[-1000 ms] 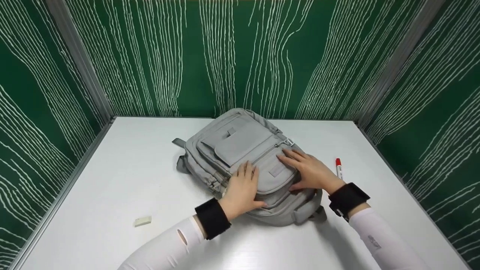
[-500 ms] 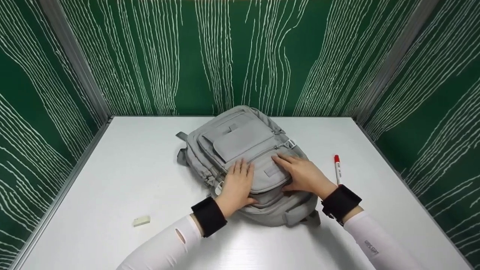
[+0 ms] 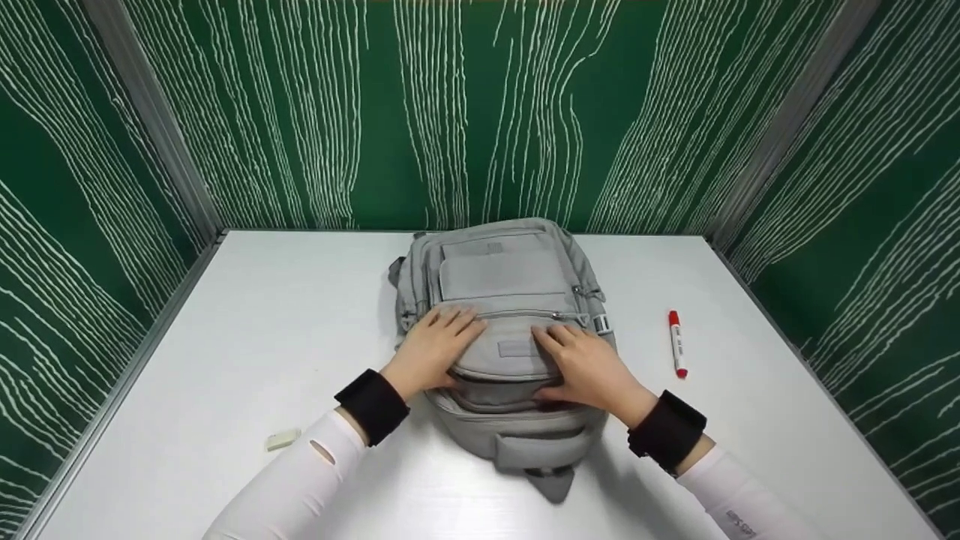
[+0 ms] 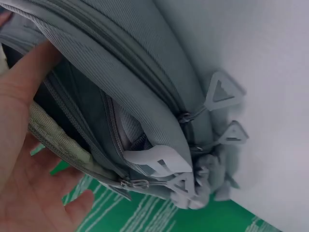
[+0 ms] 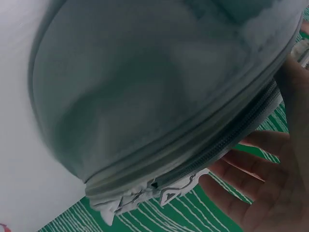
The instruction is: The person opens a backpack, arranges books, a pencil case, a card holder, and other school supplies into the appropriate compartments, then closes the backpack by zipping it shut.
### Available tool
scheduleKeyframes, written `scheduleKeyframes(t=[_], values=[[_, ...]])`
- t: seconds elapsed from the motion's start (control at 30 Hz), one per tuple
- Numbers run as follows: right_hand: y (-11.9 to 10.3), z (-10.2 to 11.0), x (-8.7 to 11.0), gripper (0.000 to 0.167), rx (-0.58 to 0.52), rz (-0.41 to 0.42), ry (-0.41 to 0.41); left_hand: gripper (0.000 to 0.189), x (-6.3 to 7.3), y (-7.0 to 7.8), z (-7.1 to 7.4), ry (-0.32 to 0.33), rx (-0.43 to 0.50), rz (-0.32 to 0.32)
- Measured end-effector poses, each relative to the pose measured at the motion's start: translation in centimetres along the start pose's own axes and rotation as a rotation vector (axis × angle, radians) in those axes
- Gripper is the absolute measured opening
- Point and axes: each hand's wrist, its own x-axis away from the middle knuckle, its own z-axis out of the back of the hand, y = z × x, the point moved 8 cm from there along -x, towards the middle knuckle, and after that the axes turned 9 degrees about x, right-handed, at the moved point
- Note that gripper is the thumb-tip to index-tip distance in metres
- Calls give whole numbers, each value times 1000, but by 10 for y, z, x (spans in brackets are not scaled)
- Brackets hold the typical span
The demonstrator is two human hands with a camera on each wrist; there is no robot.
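A grey backpack [image 3: 504, 276] lies front side up on the white table, its top handle end toward the person. My left hand [image 3: 431, 349] holds the left side of its front pocket, fingers over the outside. In the left wrist view the thumb tucks into the unzipped opening, near triangular zip pulls [image 4: 223, 92]. On the right side of the same pocket, my right hand [image 3: 589, 367] grips with fingers on top and thumb at the gap below the edge. The right wrist view shows the rounded grey end of the backpack [image 5: 135, 87] beside those fingers.
A red-capped marker [image 3: 676, 345] lies to the right of the backpack. To the left, near the left sleeve, sits a small pale eraser-like block [image 3: 283, 439]. Green walls with white wavy lines [image 3: 420, 112] enclose the table [image 3: 300, 315] at the back and sides.
The backpack has turned clockwise, from slanted to nearly straight, its near end swinging left. Both hands have moved with it, the left hand shifting left. The marker now shows fully.
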Motion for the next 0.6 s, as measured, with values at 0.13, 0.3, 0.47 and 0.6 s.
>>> scheduleKeyframes(t=[0.13, 0.3, 0.47, 0.6], values=[[-7, 3, -2, 100, 7, 8, 24, 104, 1, -10, -1, 5, 34, 3], [-10, 4, -2, 98, -35, 4, 25, 104, 4, -17, -5, -47, 111, 38], [-5, 1, -1, 97, -126, -19, -17, 105, 9, -16, -6, -85, 167, 75], [1, 0, -2, 93, -195, -26, -30, 99, 17, -17, -4, -48, 202, 82]])
